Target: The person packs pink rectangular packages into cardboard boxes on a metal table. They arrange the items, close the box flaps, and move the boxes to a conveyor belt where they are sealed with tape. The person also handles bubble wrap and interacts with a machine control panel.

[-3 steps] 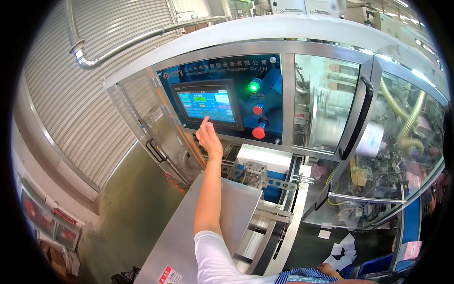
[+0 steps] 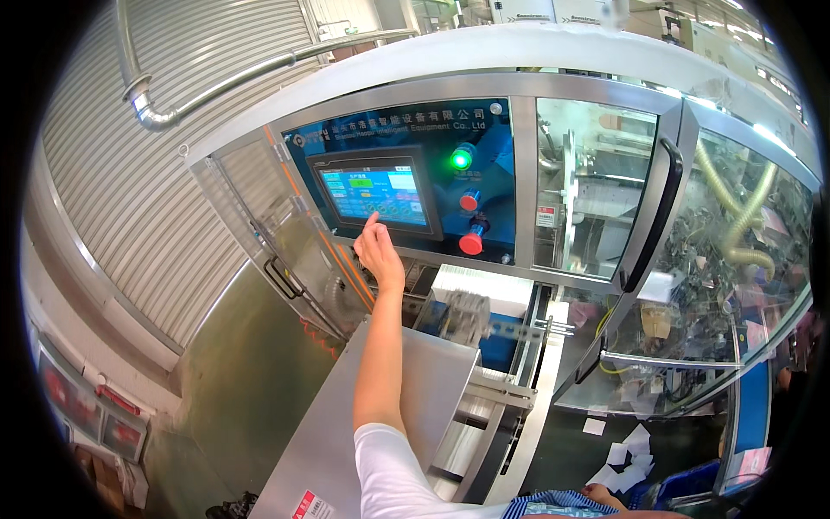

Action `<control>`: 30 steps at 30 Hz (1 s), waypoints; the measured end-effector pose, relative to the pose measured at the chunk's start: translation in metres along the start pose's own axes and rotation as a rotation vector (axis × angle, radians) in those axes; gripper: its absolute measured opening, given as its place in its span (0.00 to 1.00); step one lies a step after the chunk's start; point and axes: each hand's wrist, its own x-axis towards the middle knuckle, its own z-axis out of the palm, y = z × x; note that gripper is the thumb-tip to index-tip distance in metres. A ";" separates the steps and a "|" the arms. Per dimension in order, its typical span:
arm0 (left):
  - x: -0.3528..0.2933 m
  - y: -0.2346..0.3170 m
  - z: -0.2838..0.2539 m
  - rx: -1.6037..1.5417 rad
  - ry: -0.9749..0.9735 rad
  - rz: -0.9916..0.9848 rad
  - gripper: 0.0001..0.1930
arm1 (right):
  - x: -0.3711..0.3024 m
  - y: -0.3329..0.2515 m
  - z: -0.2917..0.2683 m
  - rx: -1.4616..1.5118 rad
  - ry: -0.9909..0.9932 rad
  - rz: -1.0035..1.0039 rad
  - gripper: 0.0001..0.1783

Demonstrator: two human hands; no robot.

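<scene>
My left hand (image 2: 378, 253) reaches up to a touchscreen (image 2: 373, 192) set in a dark blue control panel. Its index finger points at the lower row of round icons; whether the tip touches the glass I cannot tell. The other fingers are loosely bent, and nothing is held. Right of the screen are a lit green button (image 2: 462, 160), a small red button (image 2: 469, 201) and a larger red knob (image 2: 472, 241). At the lower edge, a partly seen hand (image 2: 596, 493), seemingly my right, shows beside blue striped cloth; its fingers are too hidden to read.
Below the panel, a metal block (image 2: 466, 313) is blurred by motion near a white stack (image 2: 484, 281). A steel cover (image 2: 380, 381) lies under my left arm. Right stands a clear-windowed door with a black handle (image 2: 661, 216). White sheets (image 2: 631, 454) are scattered at lower right.
My left hand stays at the screen almost unmoved. The metal block below the panel has blurred with motion, and the pale blurred shape behind the door's windows has shifted.
</scene>
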 end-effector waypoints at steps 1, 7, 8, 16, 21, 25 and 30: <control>-0.001 -0.001 0.001 0.008 0.014 -0.004 0.12 | -0.003 0.006 0.004 0.002 -0.004 0.021 0.21; 0.004 -0.019 -0.009 0.049 -0.039 0.039 0.12 | -0.023 0.045 0.025 0.063 -0.093 0.121 0.22; 0.005 -0.022 -0.013 0.057 -0.020 0.065 0.11 | -0.027 0.050 0.030 0.076 -0.105 0.130 0.22; -0.032 0.109 0.009 -0.203 0.007 0.343 0.12 | -0.056 0.039 0.066 -0.058 0.097 -0.024 0.18; -0.141 0.265 0.035 -0.716 -0.465 0.650 0.18 | -0.089 0.021 0.091 0.257 0.256 0.187 0.16; -0.292 0.386 0.032 -0.979 -0.748 0.881 0.22 | -0.177 0.056 0.142 0.743 0.415 0.404 0.14; -0.520 0.503 -0.061 -1.346 -1.124 0.805 0.19 | -0.312 0.114 0.307 1.313 0.707 0.849 0.11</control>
